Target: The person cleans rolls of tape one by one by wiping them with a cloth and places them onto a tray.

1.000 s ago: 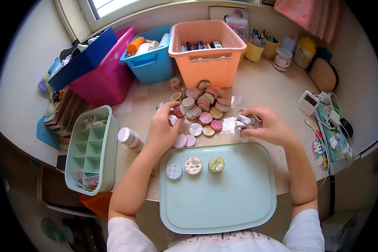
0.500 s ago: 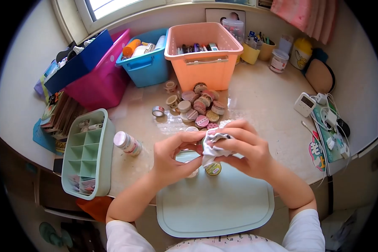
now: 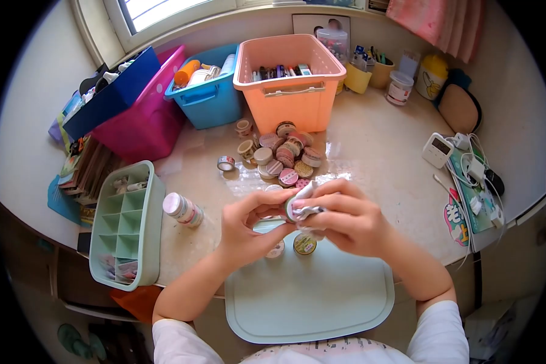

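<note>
My left hand (image 3: 246, 224) is closed around a round washi tape roll (image 3: 289, 209) with a green edge, largely hidden by the fingers. My right hand (image 3: 353, 215) pinches a crumpled white cloth (image 3: 308, 193) against the roll's facing side. Beneath both hands lies a pale green lid (image 3: 309, 297), overhanging the table's front edge. Near its back edge are a yellow-green tape roll (image 3: 304, 244) and a paler roll (image 3: 275, 249), partly covered by my left hand. A pile of washi tape rolls (image 3: 287, 153) sits just beyond my hands.
At left stand a divided green box (image 3: 155, 224) and a white-lidded jar (image 3: 183, 210). Magenta (image 3: 127, 127), blue (image 3: 209, 108) and orange (image 3: 297, 106) bins line the back. A white clock-like device (image 3: 438, 150) and tangled cables (image 3: 476, 167) lie at right.
My right hand and the cloth have shifted slightly, uncovering more of the roll's green-edged face. My left hand keeps its grip. The whole view has moved a little.
</note>
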Tool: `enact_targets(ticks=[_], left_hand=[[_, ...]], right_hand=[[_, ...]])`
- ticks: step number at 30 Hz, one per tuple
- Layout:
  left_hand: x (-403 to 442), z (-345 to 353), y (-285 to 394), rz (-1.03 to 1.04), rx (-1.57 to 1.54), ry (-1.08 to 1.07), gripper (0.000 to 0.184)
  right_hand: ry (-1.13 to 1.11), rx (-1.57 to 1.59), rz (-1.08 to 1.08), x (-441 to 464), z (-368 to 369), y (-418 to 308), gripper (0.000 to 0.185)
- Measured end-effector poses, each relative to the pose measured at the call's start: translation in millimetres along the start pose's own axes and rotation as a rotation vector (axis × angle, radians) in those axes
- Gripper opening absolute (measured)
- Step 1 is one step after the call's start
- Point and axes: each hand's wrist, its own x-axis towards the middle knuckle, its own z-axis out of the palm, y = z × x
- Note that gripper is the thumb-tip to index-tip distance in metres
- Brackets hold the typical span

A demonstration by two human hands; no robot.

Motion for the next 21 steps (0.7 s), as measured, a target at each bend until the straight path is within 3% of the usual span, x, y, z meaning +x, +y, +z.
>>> enact_targets(ticks=[3,5,6,7,12,15,16,17,18,19,20,21], left_hand=[[2.6,-3.1,-2.3,-0.031,-0.05,0.033,0.048],[4.3,-4.8,-0.6,-0.047,-0.096,-0.016,0.052],[4.4,-4.8,0.6,-0.049,-0.096,-0.016,0.052],[4.6,-4.1,2.2,-0.046,-0.11,-0.012,0.052],[3.5,-2.8,5.7,-0.019,-0.185,0.049,0.053],[7.0,-9.0,2.4,0.015,-0.064,-0.01,0.056],[10.4,-8.5,5.1,0.033,-0.017,0.027,0.057],[11.7,-8.5,6.6,0.05,0.03,0.063,0.058],[8.6,-14.4,6.4,0.02,0.226,0.064,0.055],[7.8,-14.0,5.7,0.02,0.227,0.067,0.055],[8.2,-12.5,6.4,-0.078,-0.011,0.095,0.055],[9.1,-11.4,8.5,-0.175,-0.249,0.12,0.055]], right_hand=[[0.012,0.007,0.211,-6.8,-16.2,20.8,0.035],[0.195,0.498,0.562,-9.3,-18.4,17.2,0.034],[0.252,0.639,0.514,-9.6,-16.4,23.6,0.032],[0.326,0.828,0.618,-10.5,-13.8,25.1,0.032],[0.289,1.338,0.873,-19.1,-13.7,29.2,0.016],[0.313,1.507,0.893,-13.9,-11.2,22.4,0.025],[0.364,1.528,1.041,-1.4,-15.7,10.5,0.014],[0.359,1.528,1.043,-3.1,-14.1,10.7,0.014],[0.215,1.259,1.065,-7.5,-11.1,11.4,0.012],[0.077,0.988,1.069,-12.1,-8.2,12.7,0.016],[0.048,0.968,1.03,-16.0,-5.4,14.9,0.028],[0.047,0.969,1.03,-12.8,-5.2,12.6,0.028]])
